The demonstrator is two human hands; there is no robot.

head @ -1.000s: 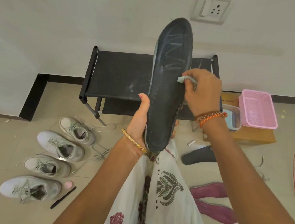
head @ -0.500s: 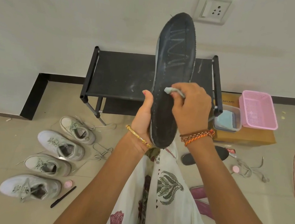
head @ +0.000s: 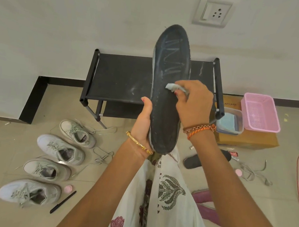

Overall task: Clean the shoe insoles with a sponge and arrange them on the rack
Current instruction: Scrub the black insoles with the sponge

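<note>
My right hand (head: 192, 103) pinches the small sponge (head: 172, 87) against the middle of the black insole (head: 168, 89); a second ago it sat at the insole's right edge, so the wipe has crossed toward the left edge. My left hand (head: 143, 124) grips the heel end, holding the insole upright above the rack (head: 123, 76). Chalky streaks remain near the toe, so I judge cleaning unfinished. Another insole (head: 195, 160) lies on the floor near the rack's right end.
</note>
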